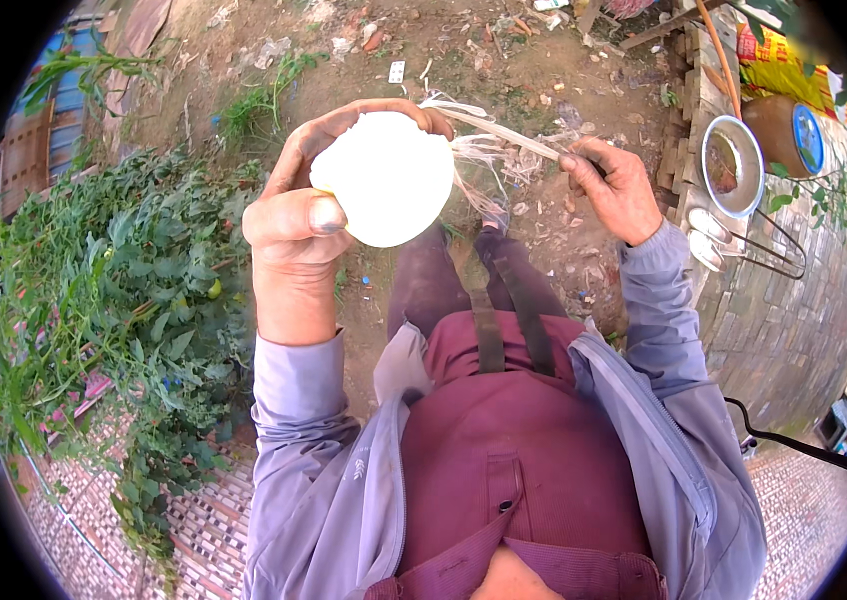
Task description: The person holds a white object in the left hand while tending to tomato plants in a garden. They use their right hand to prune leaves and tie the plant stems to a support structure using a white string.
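My left hand is wrapped round a roundish white thing, raised in front of me. It is so overexposed that its kind cannot be made out, though its upper left edge looks uneven. Between the thumb and fingers of my right hand is a bundle of pale, stringy strands. The strands run left toward the white thing, and their loose ends hang beside it. Whether they are joined to it is hidden behind the fingers of my left hand.
Leafy green plants grow on the left, beside mosaic paving. Bare soil with litter lies ahead. To the right, a metal basin, a brown jar with a blue rim and a yellow-red sack stand by brick paving.
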`<state>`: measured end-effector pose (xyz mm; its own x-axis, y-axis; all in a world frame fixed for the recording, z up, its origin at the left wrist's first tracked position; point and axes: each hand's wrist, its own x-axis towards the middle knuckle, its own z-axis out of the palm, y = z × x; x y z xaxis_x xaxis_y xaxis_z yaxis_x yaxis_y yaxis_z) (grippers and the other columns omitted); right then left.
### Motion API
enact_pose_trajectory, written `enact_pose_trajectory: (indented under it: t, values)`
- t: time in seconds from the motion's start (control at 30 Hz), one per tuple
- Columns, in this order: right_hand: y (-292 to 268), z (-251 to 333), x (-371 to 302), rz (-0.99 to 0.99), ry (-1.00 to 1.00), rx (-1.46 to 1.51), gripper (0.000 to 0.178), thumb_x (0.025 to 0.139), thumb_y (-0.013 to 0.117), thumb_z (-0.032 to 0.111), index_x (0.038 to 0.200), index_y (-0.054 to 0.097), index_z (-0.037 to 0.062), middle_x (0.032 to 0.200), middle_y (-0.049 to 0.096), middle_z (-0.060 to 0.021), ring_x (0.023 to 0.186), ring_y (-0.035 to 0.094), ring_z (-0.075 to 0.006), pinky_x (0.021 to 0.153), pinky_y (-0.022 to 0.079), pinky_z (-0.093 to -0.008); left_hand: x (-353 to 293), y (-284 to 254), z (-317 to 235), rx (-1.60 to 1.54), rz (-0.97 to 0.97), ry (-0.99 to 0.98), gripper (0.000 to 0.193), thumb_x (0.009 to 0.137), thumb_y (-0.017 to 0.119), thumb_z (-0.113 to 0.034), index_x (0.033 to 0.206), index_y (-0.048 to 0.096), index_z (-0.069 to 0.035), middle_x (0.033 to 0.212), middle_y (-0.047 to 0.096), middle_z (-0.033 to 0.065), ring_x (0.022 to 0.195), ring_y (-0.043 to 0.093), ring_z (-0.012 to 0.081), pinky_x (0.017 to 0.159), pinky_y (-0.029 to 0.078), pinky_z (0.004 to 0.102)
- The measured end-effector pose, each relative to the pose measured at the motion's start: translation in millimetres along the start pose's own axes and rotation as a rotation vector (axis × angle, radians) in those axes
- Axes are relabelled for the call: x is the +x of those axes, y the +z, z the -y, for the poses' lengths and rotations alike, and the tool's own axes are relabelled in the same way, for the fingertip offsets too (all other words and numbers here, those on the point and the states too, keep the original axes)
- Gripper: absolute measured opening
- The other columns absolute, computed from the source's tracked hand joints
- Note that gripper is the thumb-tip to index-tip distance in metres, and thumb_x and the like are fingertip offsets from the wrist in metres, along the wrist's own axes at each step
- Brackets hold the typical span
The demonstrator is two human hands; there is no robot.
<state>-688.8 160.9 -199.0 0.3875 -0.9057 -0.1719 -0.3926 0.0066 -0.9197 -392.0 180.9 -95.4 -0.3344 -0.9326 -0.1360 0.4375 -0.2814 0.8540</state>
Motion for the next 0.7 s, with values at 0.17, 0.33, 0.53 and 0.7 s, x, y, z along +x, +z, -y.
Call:
enact_pose_trajectory:
  t: [0.17, 0.33, 0.53, 0.7]
  values:
    - [21.8, 11.4, 24.4, 0.142, -0.103, -0.054, 0.015, 0.09, 0.061, 0.017, 0.091, 0.063, 0.0021, 0.067, 0.061, -0.0068, 0.061, 0.059, -0.0127, 0.058, 0.046, -0.0292, -38.6, -15.3, 2.7, -0.135, -0.001, 0.126, 0.084, 0.052, 0.07, -0.037, 0.114, 0.052, 0.017, 0.109, 0.058, 0.0303, 0.095, 0.063, 0.0331, 0.081, 0.051, 0.0346]
    - [45.4, 19.3, 34.5, 0.267, -0.198, -0.08, 0.015, 0.089, 0.061, 0.017, 0.092, 0.063, 0.0022, 0.07, 0.063, -0.0091, 0.064, 0.06, -0.0168, 0.061, 0.047, -0.0313, -69.5, -19.9, 5.1, -0.272, -0.066, 0.211, 0.081, 0.053, 0.073, -0.032, 0.115, 0.05, 0.016, 0.11, 0.055, 0.0295, 0.091, 0.063, 0.0332, 0.079, 0.053, 0.0366]
    - [73.9, 39.6, 30.7, 0.316, -0.208, -0.089, 0.017, 0.088, 0.062, 0.017, 0.093, 0.063, 0.0015, 0.075, 0.064, -0.0128, 0.068, 0.062, -0.0231, 0.063, 0.048, -0.0346, -109.9, -28.8, -5.4, -0.223, -0.273, 0.168, 0.091, 0.049, 0.078, -0.044, 0.116, 0.046, 0.008, 0.114, 0.047, 0.0213, 0.092, 0.057, 0.0295, 0.058, 0.053, 0.0291]
    - [107.4, 59.8, 31.4, 0.408, -0.305, -0.171, 0.017, 0.087, 0.063, 0.017, 0.096, 0.063, 0.0016, 0.084, 0.065, -0.014, 0.077, 0.064, -0.0258, 0.068, 0.049, -0.0363, -137.5, -29.6, -15.9, -0.199, -0.322, 0.219, 0.091, 0.051, 0.078, -0.047, 0.116, 0.046, 0.008, 0.113, 0.047, 0.0218, 0.091, 0.058, 0.0284, 0.055, 0.053, 0.0282]
